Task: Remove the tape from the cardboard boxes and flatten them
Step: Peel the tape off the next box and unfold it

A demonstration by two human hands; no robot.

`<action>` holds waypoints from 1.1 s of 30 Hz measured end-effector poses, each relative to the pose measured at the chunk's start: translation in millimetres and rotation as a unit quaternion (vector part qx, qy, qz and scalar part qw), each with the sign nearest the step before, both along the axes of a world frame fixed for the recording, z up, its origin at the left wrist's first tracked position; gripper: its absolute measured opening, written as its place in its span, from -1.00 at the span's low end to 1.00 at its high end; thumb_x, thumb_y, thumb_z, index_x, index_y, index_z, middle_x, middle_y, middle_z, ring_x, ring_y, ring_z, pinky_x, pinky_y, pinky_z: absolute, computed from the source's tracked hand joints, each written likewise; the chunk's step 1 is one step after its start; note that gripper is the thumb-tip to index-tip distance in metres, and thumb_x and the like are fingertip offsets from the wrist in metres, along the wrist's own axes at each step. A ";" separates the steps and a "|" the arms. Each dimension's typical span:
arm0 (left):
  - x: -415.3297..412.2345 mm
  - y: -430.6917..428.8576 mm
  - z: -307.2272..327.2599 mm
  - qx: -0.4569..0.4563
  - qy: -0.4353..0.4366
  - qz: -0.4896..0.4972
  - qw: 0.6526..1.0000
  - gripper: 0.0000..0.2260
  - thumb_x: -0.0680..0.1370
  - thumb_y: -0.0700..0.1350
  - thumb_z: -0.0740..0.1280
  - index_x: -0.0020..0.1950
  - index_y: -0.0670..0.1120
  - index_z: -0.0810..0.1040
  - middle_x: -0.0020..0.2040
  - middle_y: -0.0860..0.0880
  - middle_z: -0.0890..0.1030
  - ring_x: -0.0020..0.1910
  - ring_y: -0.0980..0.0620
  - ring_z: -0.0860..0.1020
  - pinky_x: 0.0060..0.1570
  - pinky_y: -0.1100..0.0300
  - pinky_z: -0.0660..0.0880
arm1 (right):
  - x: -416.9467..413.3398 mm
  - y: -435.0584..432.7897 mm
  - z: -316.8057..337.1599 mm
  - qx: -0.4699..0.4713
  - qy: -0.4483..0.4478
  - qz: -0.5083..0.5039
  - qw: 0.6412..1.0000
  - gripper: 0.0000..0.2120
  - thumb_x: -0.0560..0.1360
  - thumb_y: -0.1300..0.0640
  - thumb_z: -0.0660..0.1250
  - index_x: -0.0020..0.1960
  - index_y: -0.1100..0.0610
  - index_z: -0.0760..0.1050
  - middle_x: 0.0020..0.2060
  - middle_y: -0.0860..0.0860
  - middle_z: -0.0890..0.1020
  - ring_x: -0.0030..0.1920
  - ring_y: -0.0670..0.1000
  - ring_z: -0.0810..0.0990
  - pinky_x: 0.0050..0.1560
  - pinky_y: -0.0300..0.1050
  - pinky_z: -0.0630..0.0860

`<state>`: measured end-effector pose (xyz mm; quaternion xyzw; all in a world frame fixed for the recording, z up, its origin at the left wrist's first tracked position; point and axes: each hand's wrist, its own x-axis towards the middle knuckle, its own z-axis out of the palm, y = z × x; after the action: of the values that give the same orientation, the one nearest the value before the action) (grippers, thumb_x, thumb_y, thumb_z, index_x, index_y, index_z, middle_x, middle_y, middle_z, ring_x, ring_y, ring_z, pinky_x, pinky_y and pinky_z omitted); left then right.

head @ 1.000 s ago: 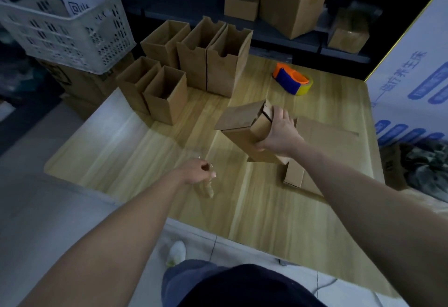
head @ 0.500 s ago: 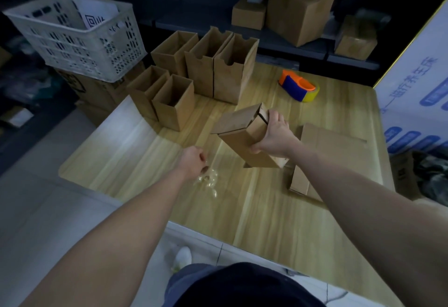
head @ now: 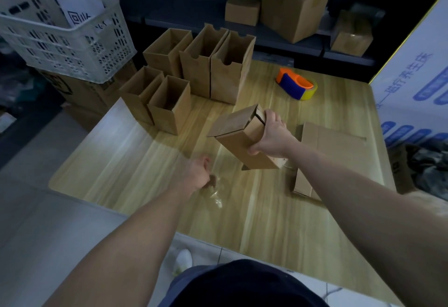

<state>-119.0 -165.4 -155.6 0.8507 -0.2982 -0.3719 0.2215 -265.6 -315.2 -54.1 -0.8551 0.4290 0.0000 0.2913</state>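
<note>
While a person's right hand [head: 271, 137] grips a small cardboard box [head: 236, 143] tilted above the wooden table [head: 135, 161], with one corner dipping toward the surface, the left hand [head: 196, 173] curls round a crumpled strip of clear tape [head: 216, 196] low over the near side. With the tape apparently off, dropping it looks like the step in hand. Flattening the box would follow and likely needs both hands. Its upper flaps gape loose. A flattened box [head: 334, 154] lies just beside it.

Single head-worn wide-angle view, looking forward and down, close above wooden table [head: 150, 161]; forearms enter from below.
</note>
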 end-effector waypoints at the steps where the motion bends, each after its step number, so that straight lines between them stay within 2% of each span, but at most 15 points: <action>1: -0.2 -0.2 0.1 0.004 -0.015 0.007 1.000 -0.43 0.44 -0.34 0.41 0.39 -0.07 0.31 0.16 -0.10 0.42 -0.09 0.05 0.50 -0.53 0.40 0.35 | 0.5 -0.2 -1.0 0.000 0.001 -0.002 1.000 0.09 0.21 0.04 0.58 0.51 0.06 -0.06 0.35 0.05 0.27 0.35 0.11 0.26 0.34 0.14 0.35; 2: 1.5 -1.2 1.1 0.004 -0.019 0.017 1.000 -0.34 0.41 -0.33 0.45 0.42 -0.06 0.25 0.25 -0.11 0.36 0.00 0.00 0.49 -0.47 0.38 0.37 | 1.0 -0.8 -1.6 -0.001 0.003 -0.007 1.000 0.09 0.21 0.04 0.58 0.52 0.06 -0.06 0.36 0.05 0.26 0.36 0.12 0.25 0.34 0.15 0.35; 4: 10.2 -6.4 4.9 -0.015 0.022 0.027 0.999 -0.31 0.36 -0.33 0.49 0.40 -0.06 0.28 0.29 -0.10 0.34 0.08 -0.03 0.48 -0.25 0.31 0.47 | 2.8 -2.3 -2.2 -0.007 0.006 -0.020 1.000 0.09 0.22 0.05 0.58 0.52 0.07 -0.06 0.37 0.06 0.26 0.37 0.13 0.25 0.34 0.16 0.34; 6: 22.7 -12.9 12.0 -0.036 0.083 0.019 0.996 -0.40 0.38 -0.33 0.45 0.37 -0.09 0.36 0.28 -0.10 0.42 0.10 -0.05 0.52 -0.03 0.19 0.55 | 5.9 -3.0 -1.3 -0.013 0.009 -0.033 0.999 0.09 0.22 0.05 0.58 0.52 0.07 -0.06 0.37 0.08 0.25 0.37 0.14 0.24 0.35 0.18 0.33; 8: 32.9 -21.1 23.6 -0.077 0.076 0.037 0.993 -0.58 0.48 -0.31 0.36 0.32 -0.11 0.42 0.25 -0.09 0.49 0.12 -0.05 0.52 0.11 0.13 0.52 | 10.2 -3.0 -0.3 -0.015 0.013 -0.043 0.999 0.08 0.21 0.05 0.58 0.51 0.07 -0.04 0.37 0.08 0.26 0.37 0.15 0.25 0.35 0.20 0.33; 11: 35.8 -35.6 50.5 -0.177 0.037 0.119 0.976 -0.82 0.60 -0.11 0.25 0.17 -0.11 0.48 0.11 -0.06 0.55 0.05 -0.01 0.52 0.13 0.13 0.46 | 18.0 -2.1 1.2 -0.018 0.014 -0.054 0.998 0.07 0.21 0.03 0.58 0.50 0.06 -0.02 0.37 0.09 0.27 0.38 0.16 0.25 0.35 0.22 0.33; 13: 35.8 -43.5 66.8 -0.188 0.019 0.121 0.975 -0.79 0.61 -0.01 0.20 0.15 -0.09 0.48 0.05 -0.04 0.54 0.01 0.02 0.50 0.08 0.15 0.43 | 22.8 -1.5 3.6 -0.020 0.016 -0.057 0.998 0.07 0.22 0.02 0.58 0.50 0.07 -0.03 0.36 0.09 0.27 0.38 0.16 0.25 0.35 0.22 0.33; 15: 37.9 -46.8 77.6 -0.191 -0.007 0.111 0.975 -0.79 0.60 -0.04 0.22 0.18 -0.09 0.48 0.05 0.00 0.51 0.02 0.07 0.46 0.05 0.20 0.38 | 26.0 -0.6 5.5 -0.019 0.021 -0.058 0.998 0.07 0.22 0.02 0.58 0.51 0.07 -0.04 0.36 0.10 0.28 0.37 0.17 0.25 0.35 0.22 0.33; 17: 40.6 -47.5 86.9 -0.214 0.008 0.098 0.972 -0.79 0.60 -0.06 0.23 0.20 -0.10 0.48 0.07 0.02 0.50 0.08 0.07 0.46 0.07 0.21 0.36 | 27.8 0.4 6.4 -0.018 0.028 -0.060 0.998 0.08 0.22 0.01 0.58 0.51 0.07 -0.05 0.36 0.10 0.27 0.37 0.17 0.25 0.35 0.22 0.32; 20: 41.2 -50.8 99.2 -0.212 0.090 0.039 0.972 -0.57 0.53 0.13 0.29 0.31 -0.07 0.41 0.14 0.05 0.47 0.19 0.03 0.44 0.14 0.11 0.38 | 32.4 5.1 7.2 -0.028 0.037 -0.057 0.997 0.07 0.22 -0.02 0.58 0.51 0.07 -0.03 0.36 0.09 0.28 0.36 0.16 0.25 0.35 0.20 0.33; 22: 37.8 -53.2 106.8 -0.160 0.193 0.018 0.968 -0.33 0.39 0.29 0.36 0.39 -0.04 0.35 0.19 0.03 0.44 0.20 0.01 0.40 0.20 -0.07 0.38 | 37.1 9.8 6.7 -0.028 0.039 -0.052 0.998 0.07 0.23 -0.04 0.57 0.51 0.07 -0.03 0.36 0.09 0.27 0.37 0.16 0.25 0.35 0.20 0.32; 23: 35.4 -53.7 107.3 -0.140 0.233 0.013 0.962 -0.27 0.34 0.31 0.39 0.39 -0.04 0.36 0.22 0.02 0.46 0.21 -0.02 0.42 0.20 -0.10 0.40 | 38.6 11.8 6.1 -0.023 0.038 -0.049 0.998 0.07 0.24 -0.06 0.57 0.51 0.07 -0.04 0.37 0.09 0.27 0.38 0.16 0.25 0.35 0.20 0.32; 25: 33.6 -52.6 101.2 -0.147 0.270 0.022 0.951 -0.37 0.39 0.22 0.42 0.34 -0.06 0.41 0.23 -0.07 0.54 0.19 -0.06 0.50 0.20 -0.10 0.45 | 37.9 14.6 2.3 0.005 0.040 -0.040 0.998 0.09 0.26 -0.11 0.55 0.53 0.08 -0.07 0.41 0.09 0.25 0.39 0.17 0.26 0.35 0.18 0.33; 28: 34.4 -47.1 88.2 -0.180 0.303 0.040 0.935 -0.53 0.48 0.08 0.38 0.32 -0.09 0.43 0.18 -0.10 0.56 0.18 -0.07 0.50 0.27 -0.10 0.42 | 31.6 16.0 -3.1 0.060 0.038 -0.022 0.997 0.05 0.36 -0.17 0.47 0.56 0.09 -0.14 0.46 0.10 0.19 0.42 0.18 0.26 0.36 0.09 0.32; 33: 36.2 -42.6 90.1 -0.193 0.341 0.029 0.920 -0.65 0.55 -0.05 0.32 0.31 -0.11 0.43 0.09 -0.09 0.52 0.16 -0.08 0.45 0.26 -0.12 0.43 | 22.9 11.5 6.3 0.115 -0.004 -0.030 0.993 -0.29 0.53 -0.12 0.30 0.54 0.03 0.03 0.33 0.07 0.40 0.28 0.13 0.44 0.21 -0.01 0.42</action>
<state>-82.8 -208.0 -65.5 0.6212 -0.2460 -0.5679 0.4806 -242.7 -303.6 -47.8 -0.8029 0.4502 0.0372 0.3890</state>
